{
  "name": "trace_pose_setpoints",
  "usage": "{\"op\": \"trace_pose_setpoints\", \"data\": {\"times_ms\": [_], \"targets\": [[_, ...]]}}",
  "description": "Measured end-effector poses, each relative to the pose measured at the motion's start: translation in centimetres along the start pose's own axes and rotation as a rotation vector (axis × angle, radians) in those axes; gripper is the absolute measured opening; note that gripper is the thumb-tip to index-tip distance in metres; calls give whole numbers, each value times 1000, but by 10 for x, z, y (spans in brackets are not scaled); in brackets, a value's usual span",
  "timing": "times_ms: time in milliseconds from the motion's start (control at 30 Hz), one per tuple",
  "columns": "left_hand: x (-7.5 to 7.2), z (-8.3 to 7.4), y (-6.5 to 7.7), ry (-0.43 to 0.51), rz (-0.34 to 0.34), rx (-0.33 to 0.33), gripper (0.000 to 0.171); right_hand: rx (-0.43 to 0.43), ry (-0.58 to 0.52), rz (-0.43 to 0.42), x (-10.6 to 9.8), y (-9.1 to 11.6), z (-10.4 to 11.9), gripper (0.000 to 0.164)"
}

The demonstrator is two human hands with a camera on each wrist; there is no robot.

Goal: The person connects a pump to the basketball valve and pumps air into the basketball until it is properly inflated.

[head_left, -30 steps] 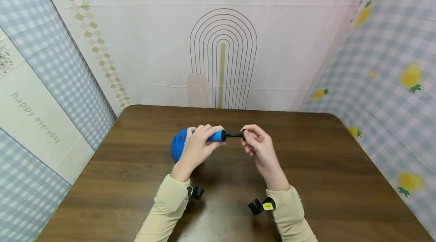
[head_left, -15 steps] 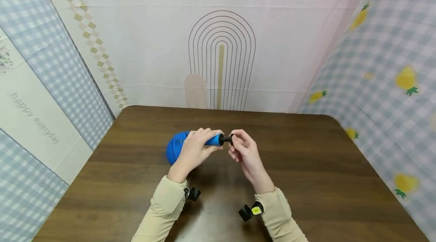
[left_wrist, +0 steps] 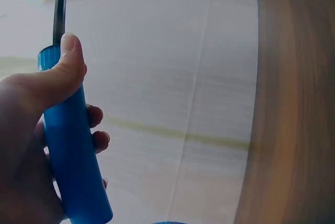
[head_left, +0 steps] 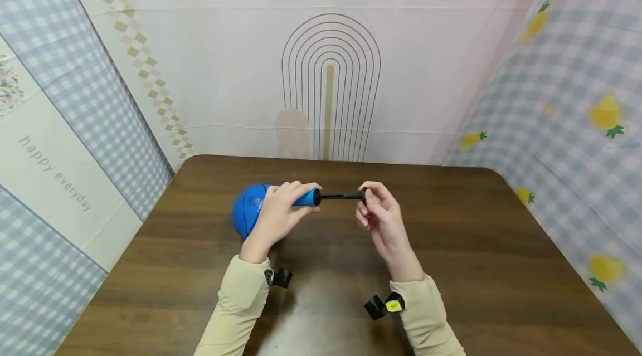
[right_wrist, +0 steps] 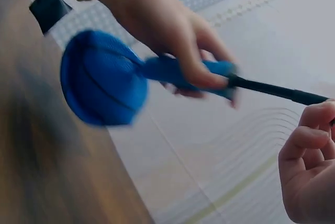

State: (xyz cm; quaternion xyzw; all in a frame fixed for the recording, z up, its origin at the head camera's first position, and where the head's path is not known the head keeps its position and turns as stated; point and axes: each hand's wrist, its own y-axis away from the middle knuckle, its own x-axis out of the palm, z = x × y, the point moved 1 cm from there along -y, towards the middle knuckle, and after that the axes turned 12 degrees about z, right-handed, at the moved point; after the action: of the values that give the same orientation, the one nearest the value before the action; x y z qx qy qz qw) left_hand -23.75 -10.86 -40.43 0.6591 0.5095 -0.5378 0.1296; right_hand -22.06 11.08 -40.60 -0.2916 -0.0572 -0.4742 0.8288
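Note:
In the head view my left hand grips the blue barrel of a hand pump, fingers over the top and thumb beneath. My right hand pinches the black handle at the end of the pump's rod, which is drawn far out. Joined to the pump's other end is a blue ball with dark seams, partly behind the left hand. The right wrist view shows the ball with a sunken, soft-looking side. Seen from the left wrist, the thumb lies along the barrel near its ribbed cap.
A brown wooden table lies under both hands. Behind it hangs a pale cloth with printed arches, and checked cloths flank the sides. Small black cameras are strapped to the wrists.
The rod went into the barrel half a second ago and is now pulled out farther than at first, as my right hand moved in, then right. Left hand, pump and ball shifted slightly left.

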Motion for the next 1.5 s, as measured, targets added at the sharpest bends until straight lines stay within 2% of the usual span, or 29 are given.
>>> {"op": "trace_pose_setpoints", "data": {"times_ms": [133, 267, 400, 567, 633, 733, 867, 967, 1100, 1233, 1367, 1500], "targets": [[10, -16, -4, 94, 37, 56, 41, 54, -7, 33, 8, 0, -9, 13], [15, -20, -5, 150, 79, 56, 40, 108, -2, 21, 9, 0, -11, 15], [12, -14, -5, 64, 70, 22, 43, 110, -8, -33, 2, 1, -1, 19], [2, -3, 0, 5, -2, -34, 44, 21, -48, -90, -10, 5, 14, 20], [1, -2, 2, -21, -22, -28, 45, 13, -50, -86, -10, 5, 13, 17], [3, -6, 1, -56, -24, 5, 44, 55, -53, -47, -4, 3, 3, 13], [9, -10, -2, -12, 29, 31, 42, 146, -50, -8, 6, 1, -12, 11], [11, -7, -4, 40, 87, 26, 42, 173, -1, -12, 8, 0, -14, 12], [4, 4, -2, 71, 134, -16, 43, 106, 55, -35, 1, -1, -3, 15], [-3, 12, 2, 87, 162, -59, 43, 23, 41, -44, -8, 3, 12, 19], [0, 1, 0, 99, 181, -36, 43, 23, 34, -18, -6, 3, 11, 18], [7, -11, -1, 129, 190, 3, 43, 92, 73, 9, 3, 0, -7, 12]]}}
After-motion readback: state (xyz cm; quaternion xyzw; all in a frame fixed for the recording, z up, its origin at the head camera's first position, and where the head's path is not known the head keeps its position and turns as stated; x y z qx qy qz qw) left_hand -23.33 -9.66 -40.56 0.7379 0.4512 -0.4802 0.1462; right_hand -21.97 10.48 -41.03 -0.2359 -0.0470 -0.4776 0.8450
